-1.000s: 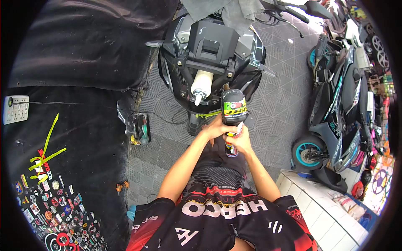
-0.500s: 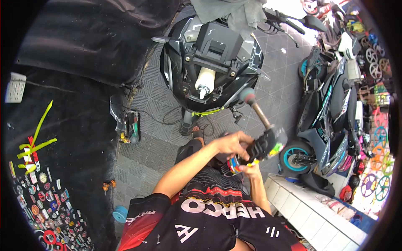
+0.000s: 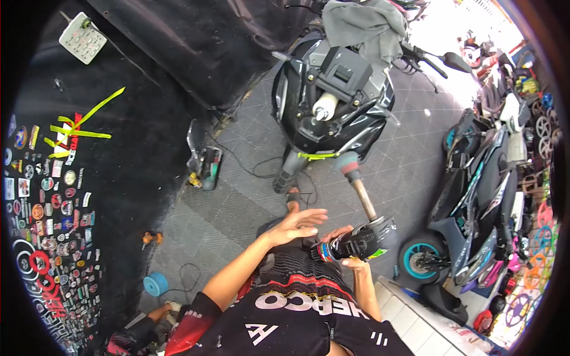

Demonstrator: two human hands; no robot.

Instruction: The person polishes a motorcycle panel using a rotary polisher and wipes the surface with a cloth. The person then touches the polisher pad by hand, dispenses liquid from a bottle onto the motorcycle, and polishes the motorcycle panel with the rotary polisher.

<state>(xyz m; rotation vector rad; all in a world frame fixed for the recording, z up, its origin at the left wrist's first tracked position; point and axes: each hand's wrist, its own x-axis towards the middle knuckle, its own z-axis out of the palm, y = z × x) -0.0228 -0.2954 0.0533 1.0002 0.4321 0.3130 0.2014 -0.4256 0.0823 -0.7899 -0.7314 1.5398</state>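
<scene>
My right hand (image 3: 356,262) grips a black power tool (image 3: 359,242) with colourful stickers on its body, held in front of my waist. A long metal shaft (image 3: 363,199) runs from its head to a round pad (image 3: 347,161) beside the front scooter. My left hand (image 3: 297,227) is off the tool, just to its left, with the fingers stretched out and nothing in them. Ahead stands a black scooter (image 3: 332,133), seen from its tail. A white bottle (image 3: 326,105) lies on its rear, and a grey cloth (image 3: 371,26) is draped farther forward.
More scooters (image 3: 475,202) are parked on the right, by a white tiled ledge (image 3: 409,314). A black-covered wall with stickers (image 3: 71,237) and a power strip (image 3: 83,38) is on the left. A blue roll (image 3: 155,285) and part of another person (image 3: 136,335) show at lower left.
My left hand has come off the power tool and moved left, its fingers now extended. My right hand still holds the tool. The view has shifted, showing more of the left side.
</scene>
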